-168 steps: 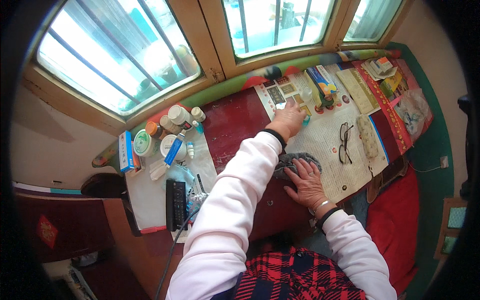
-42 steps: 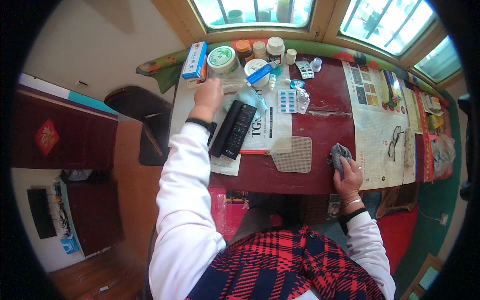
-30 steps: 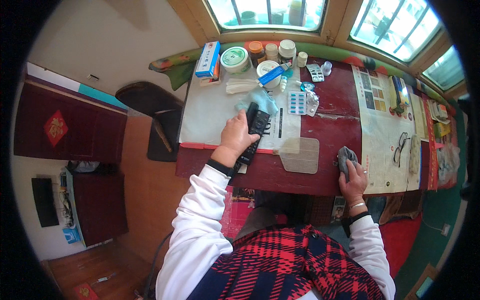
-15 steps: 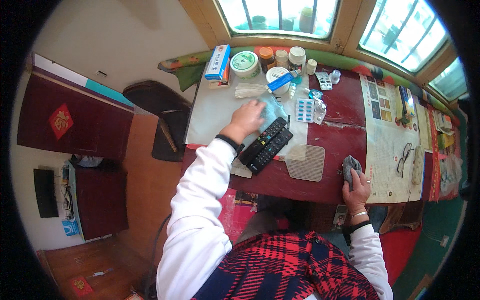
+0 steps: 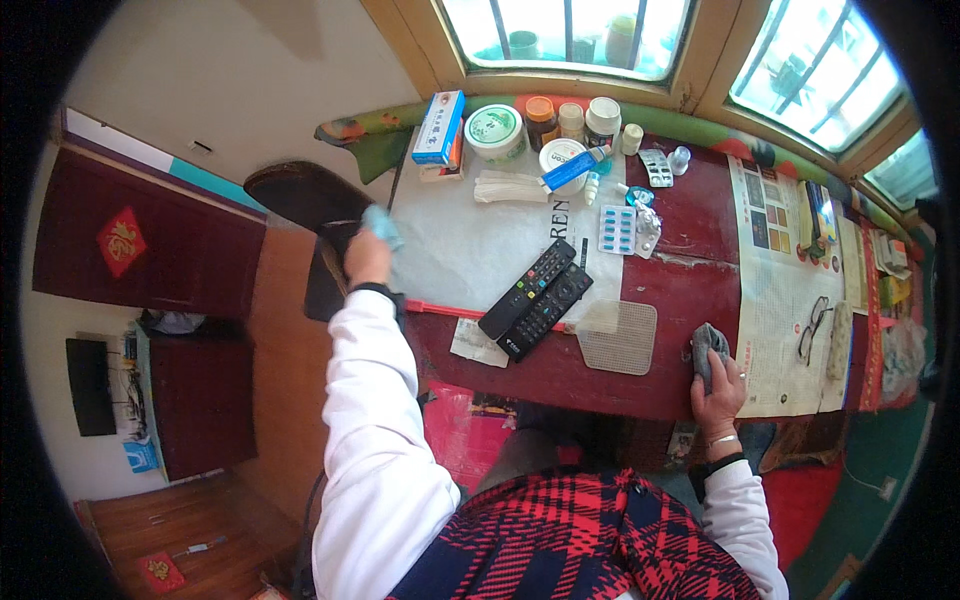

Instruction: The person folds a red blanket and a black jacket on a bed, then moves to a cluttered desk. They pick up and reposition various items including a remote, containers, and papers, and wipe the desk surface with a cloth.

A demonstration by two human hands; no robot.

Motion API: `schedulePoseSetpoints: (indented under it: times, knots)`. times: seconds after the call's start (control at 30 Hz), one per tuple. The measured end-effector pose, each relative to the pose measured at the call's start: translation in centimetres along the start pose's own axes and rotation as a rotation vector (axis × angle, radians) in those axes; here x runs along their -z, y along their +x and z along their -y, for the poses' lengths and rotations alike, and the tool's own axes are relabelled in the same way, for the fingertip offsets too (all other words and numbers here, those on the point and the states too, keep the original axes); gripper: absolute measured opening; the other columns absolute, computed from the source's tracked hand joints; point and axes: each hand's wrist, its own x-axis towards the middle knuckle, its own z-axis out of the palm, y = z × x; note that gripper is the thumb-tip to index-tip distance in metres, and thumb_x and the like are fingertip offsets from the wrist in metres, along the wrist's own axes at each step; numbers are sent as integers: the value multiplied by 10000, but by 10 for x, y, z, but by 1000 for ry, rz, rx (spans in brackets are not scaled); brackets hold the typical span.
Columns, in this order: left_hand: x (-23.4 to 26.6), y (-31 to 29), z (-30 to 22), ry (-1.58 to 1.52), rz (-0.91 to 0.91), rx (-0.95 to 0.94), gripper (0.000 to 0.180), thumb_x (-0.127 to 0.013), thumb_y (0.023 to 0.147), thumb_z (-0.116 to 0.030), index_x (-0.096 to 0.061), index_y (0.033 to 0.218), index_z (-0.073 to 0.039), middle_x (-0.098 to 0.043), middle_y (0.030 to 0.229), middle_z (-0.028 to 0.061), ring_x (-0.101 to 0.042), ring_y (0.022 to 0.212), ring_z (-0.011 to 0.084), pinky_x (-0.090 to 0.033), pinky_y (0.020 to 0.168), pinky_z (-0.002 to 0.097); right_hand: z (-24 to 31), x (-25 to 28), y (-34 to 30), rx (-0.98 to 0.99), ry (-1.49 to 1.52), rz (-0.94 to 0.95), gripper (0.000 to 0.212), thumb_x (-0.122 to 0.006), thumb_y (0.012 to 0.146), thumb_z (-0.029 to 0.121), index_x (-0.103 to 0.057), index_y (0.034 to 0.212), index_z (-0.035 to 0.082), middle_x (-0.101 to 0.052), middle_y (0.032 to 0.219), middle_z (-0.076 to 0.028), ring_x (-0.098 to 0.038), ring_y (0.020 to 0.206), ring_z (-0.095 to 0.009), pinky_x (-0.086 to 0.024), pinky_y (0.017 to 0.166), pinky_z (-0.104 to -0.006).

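Note:
My left hand (image 5: 368,262) is at the table's left edge, its fingers closed on a light blue cloth (image 5: 383,228), somewhat blurred. White paper sheeting (image 5: 450,245) covers this part of the table. Near the right front edge, my right hand (image 5: 716,395) grips a bunched grey cloth (image 5: 709,350) that rests on the dark red tabletop. Two black remote controls (image 5: 540,300) lie side by side, slanted, between my hands. A beige mesh pad (image 5: 618,338) lies right of them.
Along the back stand a blue-and-white box (image 5: 438,128), a round white tub (image 5: 495,132) and several bottles (image 5: 602,122). Capsule blister packs (image 5: 617,230) lie in front. Eyeglasses (image 5: 814,328) rest on printed paper at the right. A dark chair (image 5: 310,195) stands beyond the left edge.
My left hand has swept left across the white sheeting with the light blue cloth, from beside the remotes to the table's edge. My right hand keeps its hold on the grey cloth.

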Motion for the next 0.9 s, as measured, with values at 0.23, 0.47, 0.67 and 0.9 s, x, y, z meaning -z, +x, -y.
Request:
schedulePoseSetpoints:
  times: [0.23,0.47,0.67,0.9]
  knots:
    - [-11,-17,-50,34,-122,-793,287,-528,789,-200,-564,1043,-73,-603,998,167,-572,929,386,-465,769,457,0,-1,1,6,-24,-10,455,-638,654,137,-585,1102,76,-546,993,-163,-541,869,-342,-438,760,-419]
    - [9,-4,-51,445,189,-402,240,-519,772,-139,-630,971,-67,-621,978,193,-578,930,374,-460,785,441,-2,-1,-1,7,-11,2,448,-634,670,152,-579,1109,80,-540,985,-159,-532,867,-347,-430,759,-421]
    - [26,0,-86,156,235,-627,317,-564,772,-211,-589,1014,-7,-618,980,203,-579,930,372,-454,793,446,-1,-1,0,6,7,-9,454,-637,675,160,-573,1117,77,-539,985,-154,-531,863,-343,-428,759,-421]
    - [2,-104,-117,104,264,-873,560,-617,765,-360,-472,1214,-59,-545,1119,199,-536,1018,347,-445,857,416,-1,0,0,-2,4,-7,449,-636,676,168,-575,1112,78,-546,980,-145,-540,855,-334,-432,754,-411]
